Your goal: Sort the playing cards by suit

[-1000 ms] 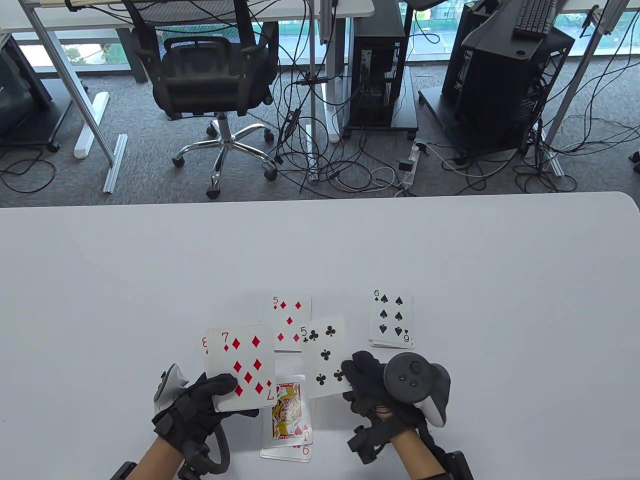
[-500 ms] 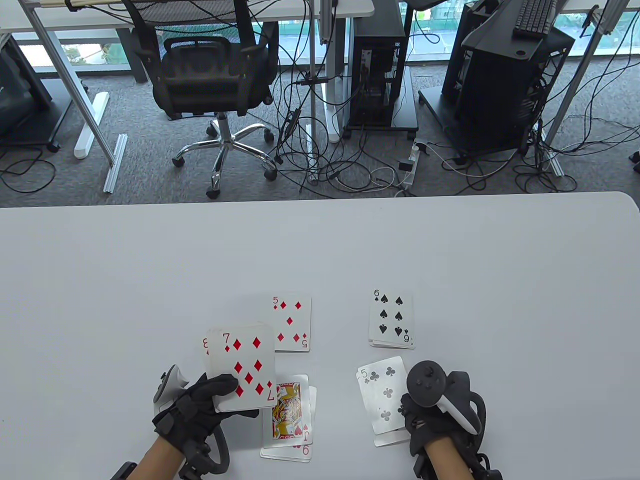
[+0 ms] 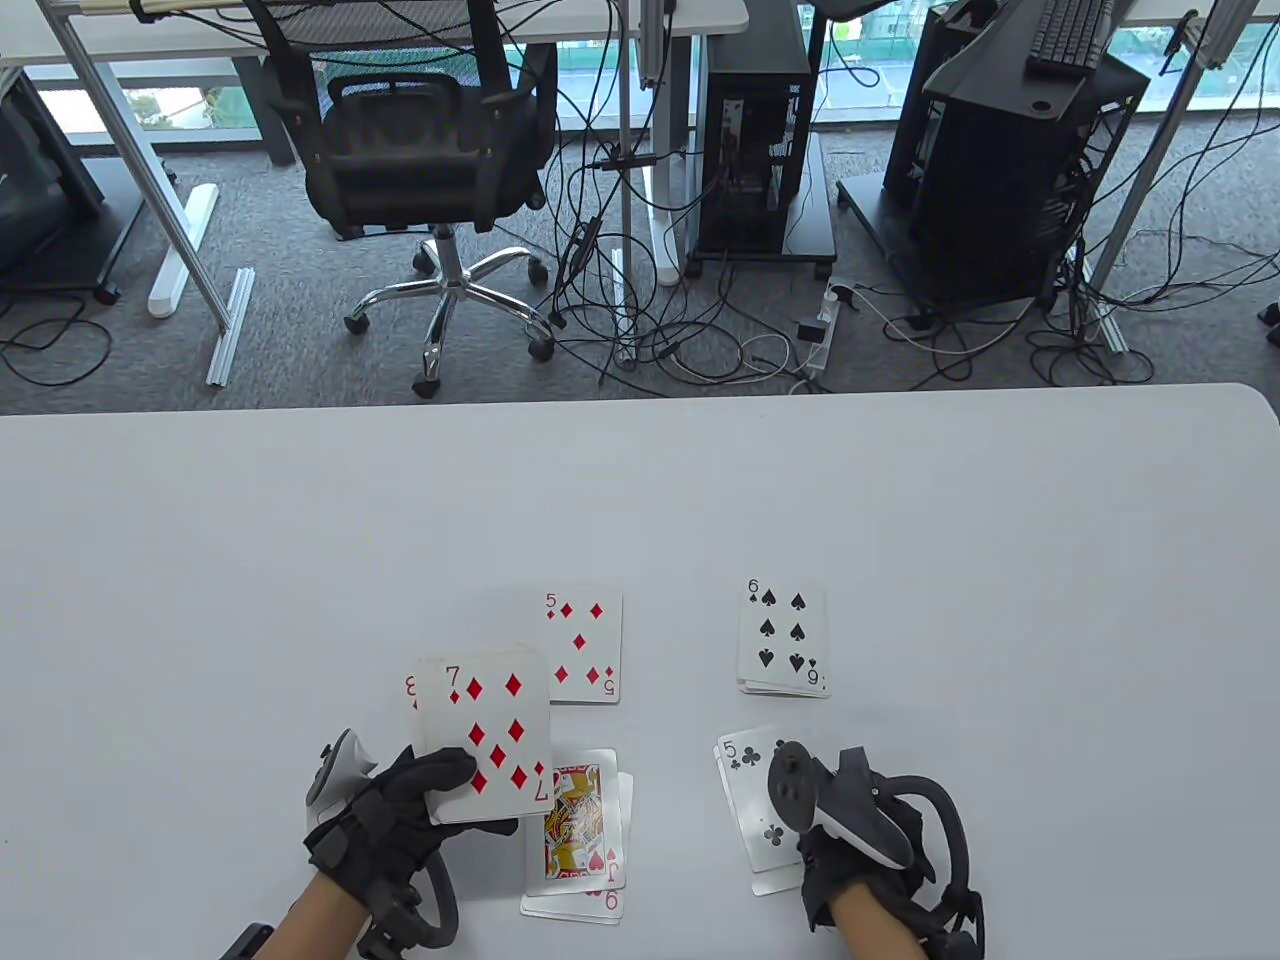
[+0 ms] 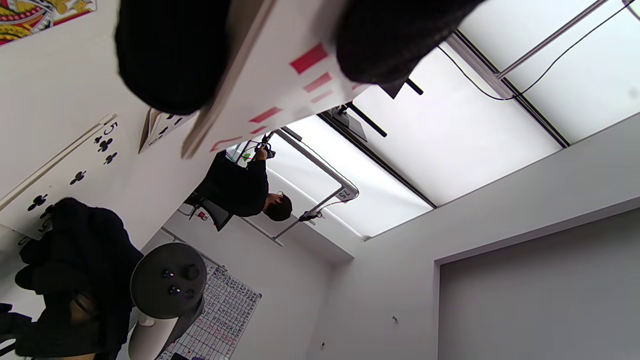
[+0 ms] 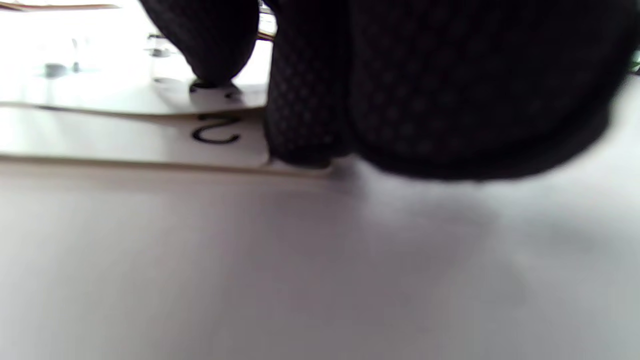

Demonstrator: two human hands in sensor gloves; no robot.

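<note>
I see the white tabletop [image 3: 900,520] filling the lower half of the table view, with four small groups of cards near its front edge. My left hand [image 3: 385,830] grips a fanned stack of cards [image 3: 483,735] held above the surface, thumb across its lower edge, the seven of diamonds on top and a red eight peeking out at the left. In the left wrist view the gloved fingers [image 4: 172,50] clamp that stack from both sides. My right hand [image 3: 860,860] rests on the five of clubs [image 3: 755,800], which lies on top of a short clubs pile at the right; in the right wrist view a fingertip presses the card's corner, and another card's edge shows underneath. I cannot tell whether the remaining fingers are curled or spread. Just beyond it lies the six of spades [image 3: 783,638] on its own pile. Left of centre, the five of diamonds [image 3: 583,648] lies flat, and nearer me the jack of hearts [image 3: 578,825] covers a red nine.
</note>
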